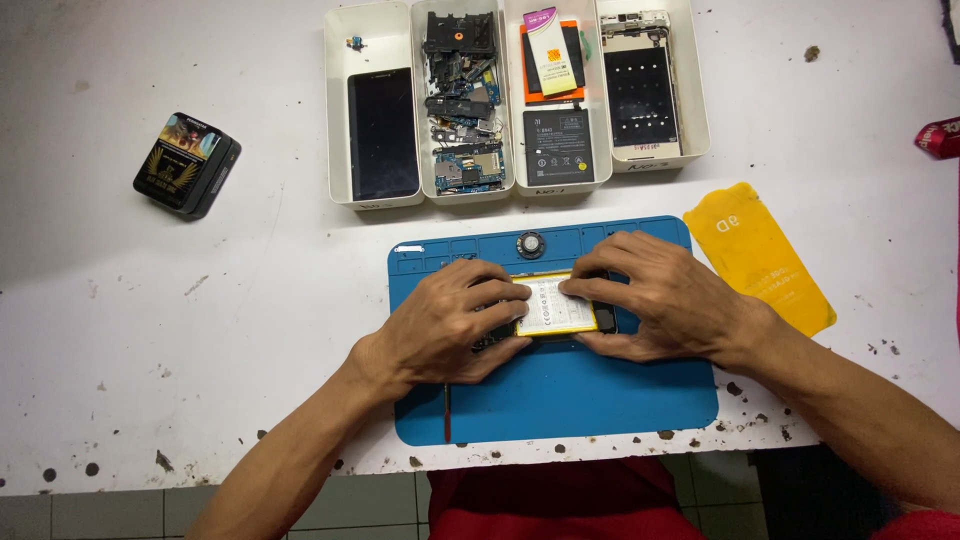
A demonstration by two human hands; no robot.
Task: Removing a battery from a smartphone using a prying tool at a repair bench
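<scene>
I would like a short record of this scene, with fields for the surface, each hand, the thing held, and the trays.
Surface: white table with blue work mat
Left hand: fingers pressing on the phone battery
Right hand: fingertips on the battery's right side
Trays: four white trays holding a dark screen, circuit parts, two batteries, a phone frame
Beside mat: yellow sheet, black box

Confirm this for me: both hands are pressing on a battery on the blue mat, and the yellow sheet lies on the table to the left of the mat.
One thing is off: the yellow sheet lies to the right of the blue mat, not the left, as the head view shows. The rest holds: the left hand and right hand both press on the battery on the mat.
</scene>
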